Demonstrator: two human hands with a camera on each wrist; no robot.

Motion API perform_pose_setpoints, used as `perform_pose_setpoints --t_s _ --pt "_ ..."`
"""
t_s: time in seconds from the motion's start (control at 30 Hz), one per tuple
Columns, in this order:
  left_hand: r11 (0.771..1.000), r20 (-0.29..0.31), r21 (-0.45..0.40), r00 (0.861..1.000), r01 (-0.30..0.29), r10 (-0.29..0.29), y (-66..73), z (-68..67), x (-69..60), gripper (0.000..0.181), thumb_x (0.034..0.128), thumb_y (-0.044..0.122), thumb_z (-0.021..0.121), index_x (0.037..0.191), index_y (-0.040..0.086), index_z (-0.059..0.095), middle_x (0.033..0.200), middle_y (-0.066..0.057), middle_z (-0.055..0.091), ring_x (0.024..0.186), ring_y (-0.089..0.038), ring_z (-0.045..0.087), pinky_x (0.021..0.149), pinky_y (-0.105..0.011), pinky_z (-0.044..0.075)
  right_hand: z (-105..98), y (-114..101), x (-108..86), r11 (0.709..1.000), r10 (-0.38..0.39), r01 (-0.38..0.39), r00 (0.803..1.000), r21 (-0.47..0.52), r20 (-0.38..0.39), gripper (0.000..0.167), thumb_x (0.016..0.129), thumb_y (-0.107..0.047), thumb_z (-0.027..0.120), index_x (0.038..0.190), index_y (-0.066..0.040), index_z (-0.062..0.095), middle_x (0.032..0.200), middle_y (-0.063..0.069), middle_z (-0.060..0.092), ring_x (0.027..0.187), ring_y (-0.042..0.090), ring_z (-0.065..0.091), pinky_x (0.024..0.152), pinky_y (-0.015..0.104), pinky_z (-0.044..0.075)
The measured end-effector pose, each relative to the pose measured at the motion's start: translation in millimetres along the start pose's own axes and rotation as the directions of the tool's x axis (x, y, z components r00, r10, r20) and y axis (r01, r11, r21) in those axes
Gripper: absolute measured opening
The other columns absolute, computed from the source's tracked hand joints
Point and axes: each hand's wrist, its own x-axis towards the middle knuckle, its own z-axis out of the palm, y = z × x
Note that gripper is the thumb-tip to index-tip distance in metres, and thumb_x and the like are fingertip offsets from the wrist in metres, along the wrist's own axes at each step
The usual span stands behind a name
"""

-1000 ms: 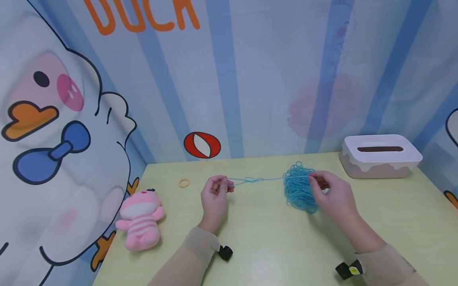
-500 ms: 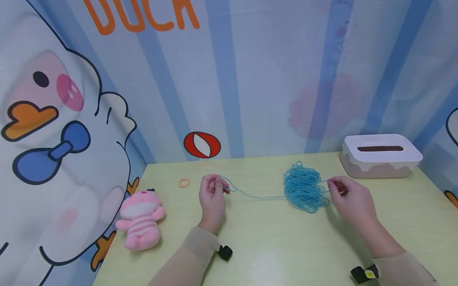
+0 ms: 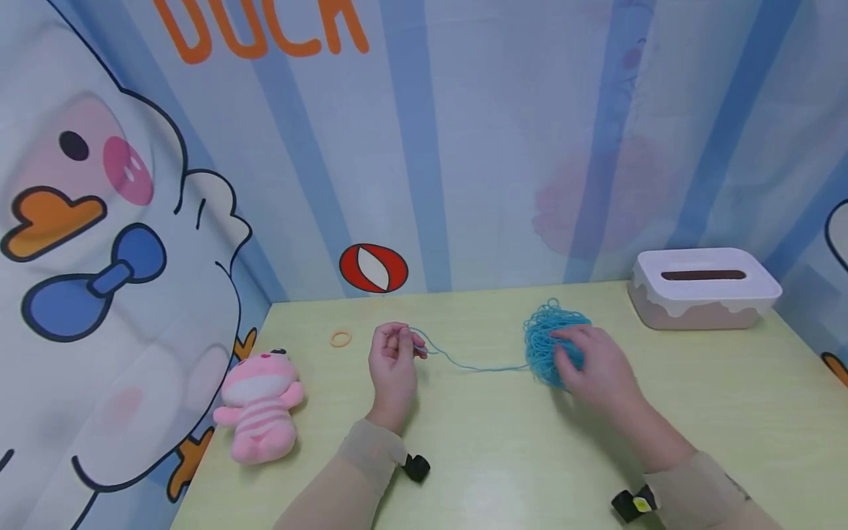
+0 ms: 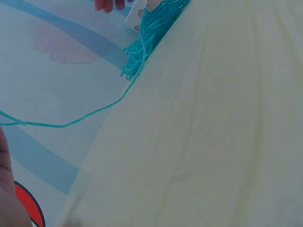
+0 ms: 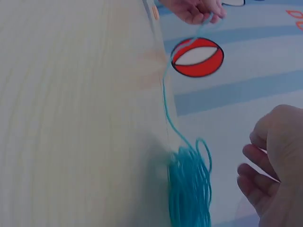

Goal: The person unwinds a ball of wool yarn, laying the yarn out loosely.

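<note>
A loose bundle of blue yarn (image 3: 548,346) lies toward the right of the table, with one strand (image 3: 486,369) running slack to the left. My left hand (image 3: 394,368) pinches the end of that strand between thumb and fingers. Over the right part of the bundle is my right hand (image 3: 599,368), its thumb and fingers apart and loosely bent. In the right wrist view the right hand (image 5: 279,161) appears beside the yarn bundle (image 5: 189,189) with nothing visible between its fingers. The left wrist view shows the strand (image 4: 90,113) leading to the bundle.
A pink striped plush toy (image 3: 263,408) lies at the table's left. Behind it is a small orange ring (image 3: 341,338). A white and pink tissue box (image 3: 705,289) stands at the back right. A printed cloth backdrop (image 3: 490,147) rises along the table's rear edge.
My right hand first drew right, pulling yarn at the bundle's right side, then came back left over the bundle. The strand to my left hand, taut and looped before, now hangs slack.
</note>
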Motion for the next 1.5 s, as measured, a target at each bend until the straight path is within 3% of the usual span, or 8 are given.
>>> perform_pose_setpoints --t_s 0.1,0.23,0.4,0.7,0.87,1.13,1.3,1.5 --pt "1.0 -0.003 0.002 1.0 -0.005 0.005 0.7 0.5 0.2 0.013 0.1142 0.014 0.06 0.124 0.006 0.058 0.097 -0.006 0.072 0.085 -0.019 0.071 0.08 -0.024 0.065 25 -24 9.7 0.996 -0.08 0.074 0.985 0.044 0.155 0.032 0.105 -0.016 0.072 0.135 -0.004 0.075 0.134 0.015 0.078 0.125 0.041 0.073 0.104 0.06 0.061" --pt "1.0 -0.002 0.004 1.0 -0.003 0.003 2.6 2.1 0.3 0.012 0.1141 0.013 0.06 0.124 0.005 0.059 0.097 -0.008 0.072 0.085 -0.015 0.071 0.08 -0.024 0.065 58 -51 24.3 0.994 -0.051 0.014 0.933 0.104 0.356 0.048 0.108 -0.026 0.072 0.151 -0.006 0.065 0.144 0.011 0.075 0.131 0.037 0.072 0.106 0.056 0.061" --pt "1.0 0.012 0.01 1.0 0.004 -0.004 3.7 4.6 -0.9 0.009 0.114 0.015 0.061 0.122 0.011 0.062 0.097 -0.008 0.071 0.085 -0.015 0.071 0.081 -0.023 0.065 91 -65 38.4 0.994 -0.002 -0.044 0.898 0.095 0.44 0.054 0.107 -0.029 0.073 0.155 -0.007 0.061 0.143 0.009 0.076 0.134 0.035 0.071 0.112 0.055 0.058" --pt "1.0 0.012 0.007 1.0 -0.011 0.011 4.0 5.2 0.1 0.014 0.1125 0.011 0.063 0.123 0.003 0.063 0.095 -0.004 0.073 0.084 -0.014 0.072 0.079 -0.023 0.065 107 -74 44.1 0.997 0.019 -0.047 0.914 0.058 0.406 0.024 0.105 -0.019 0.075 0.127 -0.009 0.08 0.111 0.006 0.083 0.106 0.026 0.078 0.1 0.048 0.063" --pt "1.0 0.005 0.029 1.0 0.01 -0.01 3.3 4.2 -1.1 0.011 0.1126 0.013 0.063 0.122 0.008 0.065 0.099 -0.017 0.073 0.085 -0.015 0.072 0.081 -0.023 0.065 98 -69 41.3 0.994 0.082 -0.102 0.917 0.031 0.391 0.021 0.107 -0.022 0.073 0.123 -0.013 0.082 0.114 0.004 0.083 0.107 0.023 0.078 0.097 0.046 0.064" --pt "0.997 0.019 0.075 1.0 -0.014 0.013 2.7 3.6 -1.3 0.021 0.1104 0.014 0.068 0.123 -0.003 0.07 0.098 -0.02 0.073 0.081 -0.013 0.071 0.077 -0.02 0.063 53 -51 36.1 0.989 0.099 -0.124 0.96 0.08 0.263 0.022 0.11 -0.024 0.07 0.124 -0.013 0.081 0.108 0.003 0.083 0.094 0.019 0.074 0.072 0.033 0.058" --pt "0.993 0.058 0.119 0.998 -0.016 0.009 4.1 3.2 -2.1 0.015 0.1079 0.014 0.072 0.119 0.006 0.079 0.099 -0.022 0.075 0.081 -0.011 0.071 0.076 -0.019 0.062 23 -38 31.2 0.995 0.056 -0.065 0.992 0.08 0.116 0.017 0.108 -0.019 0.072 0.119 -0.01 0.082 0.104 0.003 0.084 0.092 0.022 0.076 0.079 0.04 0.062" --pt "0.994 0.138 0.109 0.99 0.0 -0.015 3.0 1.2 -2.7 0.017 0.1054 0.011 0.075 0.12 0.005 0.081 0.103 -0.023 0.078 0.081 -0.01 0.073 0.079 -0.021 0.064 -8 -27 26.8 0.997 0.034 -0.037 0.999 0.067 0.041 0.014 0.106 -0.014 0.074 0.116 -0.008 0.081 0.102 0.007 0.083 0.092 0.025 0.076 0.086 0.049 0.065"
